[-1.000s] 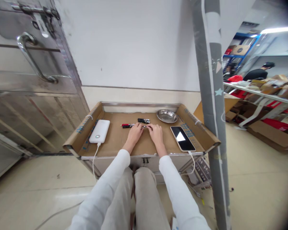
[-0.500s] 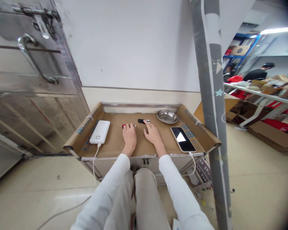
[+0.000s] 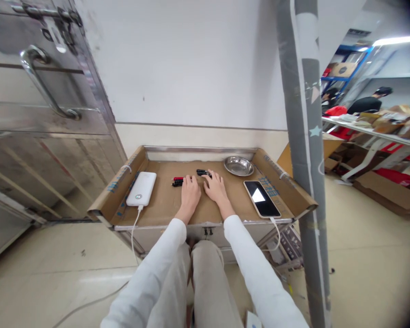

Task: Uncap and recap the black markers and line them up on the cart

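We see both hands low over the counter (image 3: 164, 205), backs up and side by side, with a small gap between them. The left hand (image 3: 190, 193) has its fingers bent and held close together, their tips down over the right ends of a red pen (image 3: 178, 178) and a dark pen (image 3: 176, 183). Those ends are hidden from us, so we cannot tell whether the fingers grip either one or only rest there. The right hand (image 3: 215, 187) is open and loosely spread, its thumb standing apart from the fingers. Its fingertips reach the right ends of the black pens (image 3: 201, 172); we make out no firm grip on them, though the fingers cover part of what lies beneath.

The pens are slim and lie flat in two groups near the middle of the counter. In the left group we see the red pen on the far side and the dark one along its near side. The right group lies slightly farther from us, two black barrels close together with paler marks toward the covered end. Their lettering is too small for us to read. A white power bank (image 3: 141, 189) lies well to the left; a phone (image 3: 261, 199) and a shiny dish (image 3: 238, 166) sit to the right.
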Demonstrator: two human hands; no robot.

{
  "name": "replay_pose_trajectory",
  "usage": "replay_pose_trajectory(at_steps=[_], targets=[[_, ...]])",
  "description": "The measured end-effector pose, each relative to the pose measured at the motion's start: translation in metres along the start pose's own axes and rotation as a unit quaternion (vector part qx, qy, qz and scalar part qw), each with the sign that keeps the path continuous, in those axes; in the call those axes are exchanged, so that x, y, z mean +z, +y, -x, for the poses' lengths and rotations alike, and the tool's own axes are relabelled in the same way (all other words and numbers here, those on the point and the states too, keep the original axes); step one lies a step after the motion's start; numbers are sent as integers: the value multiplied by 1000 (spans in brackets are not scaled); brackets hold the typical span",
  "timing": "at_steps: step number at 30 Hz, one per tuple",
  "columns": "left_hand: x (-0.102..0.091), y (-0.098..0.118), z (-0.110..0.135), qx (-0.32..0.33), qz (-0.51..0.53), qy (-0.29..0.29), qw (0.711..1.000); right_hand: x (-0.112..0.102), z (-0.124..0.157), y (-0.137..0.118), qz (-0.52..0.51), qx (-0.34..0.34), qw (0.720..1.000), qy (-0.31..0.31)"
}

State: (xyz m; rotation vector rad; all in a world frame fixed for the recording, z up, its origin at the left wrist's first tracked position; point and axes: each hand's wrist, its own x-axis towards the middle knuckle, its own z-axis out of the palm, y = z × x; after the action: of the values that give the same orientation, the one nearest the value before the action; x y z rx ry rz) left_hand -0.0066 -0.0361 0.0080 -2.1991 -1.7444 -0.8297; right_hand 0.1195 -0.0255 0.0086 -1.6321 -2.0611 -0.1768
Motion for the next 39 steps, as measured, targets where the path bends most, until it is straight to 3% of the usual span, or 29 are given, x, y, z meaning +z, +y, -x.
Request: replay_pose_trajectory(at_steps=[9, 17, 30, 39], targets=[[17, 8, -19, 20, 27, -24, 999, -1, 0, 6, 46, 85, 995, 20], [27, 4, -24, 46, 42, -47, 997, 1, 2, 12, 44, 59, 997, 24], [26, 5, -27, 74, 190, -83, 975, -4, 3, 12, 33, 61, 998, -13], [28, 8, -28, 156, 83, -68, 982, -16, 17, 12, 8, 106, 988, 111]])
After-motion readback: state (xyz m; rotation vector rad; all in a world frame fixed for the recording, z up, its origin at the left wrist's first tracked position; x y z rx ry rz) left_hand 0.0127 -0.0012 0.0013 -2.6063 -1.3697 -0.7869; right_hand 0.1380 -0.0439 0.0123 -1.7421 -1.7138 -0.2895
